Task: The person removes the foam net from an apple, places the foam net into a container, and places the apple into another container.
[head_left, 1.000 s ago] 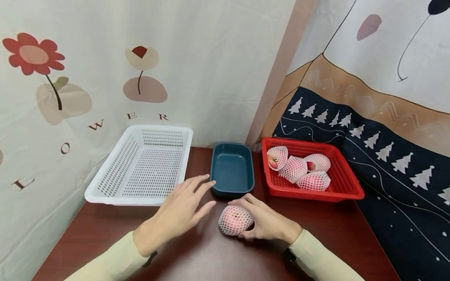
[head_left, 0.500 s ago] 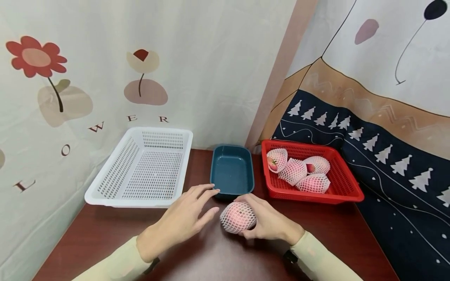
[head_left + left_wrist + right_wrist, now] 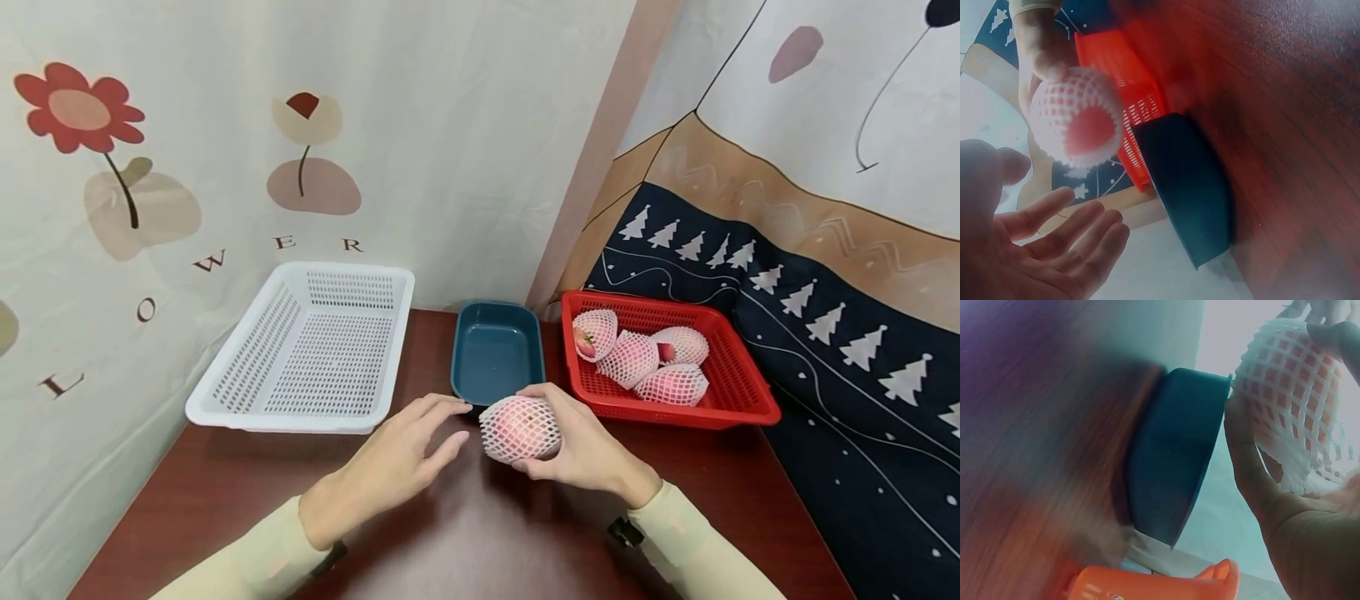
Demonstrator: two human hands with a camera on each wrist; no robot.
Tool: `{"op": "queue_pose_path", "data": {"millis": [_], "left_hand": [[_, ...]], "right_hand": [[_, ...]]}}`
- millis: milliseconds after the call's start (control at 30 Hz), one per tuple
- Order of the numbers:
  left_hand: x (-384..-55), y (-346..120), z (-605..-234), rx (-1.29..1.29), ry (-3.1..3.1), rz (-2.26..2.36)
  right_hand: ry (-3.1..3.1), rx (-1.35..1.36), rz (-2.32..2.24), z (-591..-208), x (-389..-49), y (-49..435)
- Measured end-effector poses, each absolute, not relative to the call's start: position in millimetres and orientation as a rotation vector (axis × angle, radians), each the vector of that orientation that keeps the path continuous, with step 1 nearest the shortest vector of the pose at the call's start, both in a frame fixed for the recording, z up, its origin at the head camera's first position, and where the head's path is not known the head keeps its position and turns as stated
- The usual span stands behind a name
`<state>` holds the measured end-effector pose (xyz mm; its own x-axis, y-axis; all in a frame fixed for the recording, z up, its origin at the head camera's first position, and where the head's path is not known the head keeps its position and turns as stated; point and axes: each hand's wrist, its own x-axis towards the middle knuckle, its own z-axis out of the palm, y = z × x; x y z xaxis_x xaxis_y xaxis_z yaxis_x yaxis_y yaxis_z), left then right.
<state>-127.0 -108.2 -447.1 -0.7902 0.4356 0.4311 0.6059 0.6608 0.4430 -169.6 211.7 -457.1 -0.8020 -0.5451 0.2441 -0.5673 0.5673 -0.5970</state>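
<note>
In the head view my right hand (image 3: 588, 454) grips a pinkish-red fruit (image 3: 519, 431) wrapped in a white foam net, thumb low and fingers over its far side. The fruit is held above the table, close to the near edge of a dark teal tray (image 3: 497, 362) whose inside is bare. My left hand (image 3: 390, 458) hovers to the left, fingers extended and slightly bent, holding nothing. From the left wrist, the net-wrapped fruit (image 3: 1072, 112) shows a round red opening in its net. The right wrist view shows fingers around the netted fruit (image 3: 1297, 394).
A red basket (image 3: 738, 400) with several net-wrapped fruits (image 3: 628, 358) stands to the right of the tray. Left of it is a white perforated basket (image 3: 330, 358) with nothing inside. Printed curtains (image 3: 465, 150) hang behind the brown table (image 3: 465, 550).
My right hand has lifted the fruit off the table and brought it forward toward the tray. My left hand has shifted slightly to the right, staying empty.
</note>
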Motion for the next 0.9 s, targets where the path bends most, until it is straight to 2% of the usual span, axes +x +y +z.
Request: {"op": "queue_pose_path", "data": {"millis": [900], "left_hand": [[-146,-90,-451,-1.006,-2.187,-1.278]], "right_hand": [[-2.679,0.92,1.257,-444,-169,202]]}}
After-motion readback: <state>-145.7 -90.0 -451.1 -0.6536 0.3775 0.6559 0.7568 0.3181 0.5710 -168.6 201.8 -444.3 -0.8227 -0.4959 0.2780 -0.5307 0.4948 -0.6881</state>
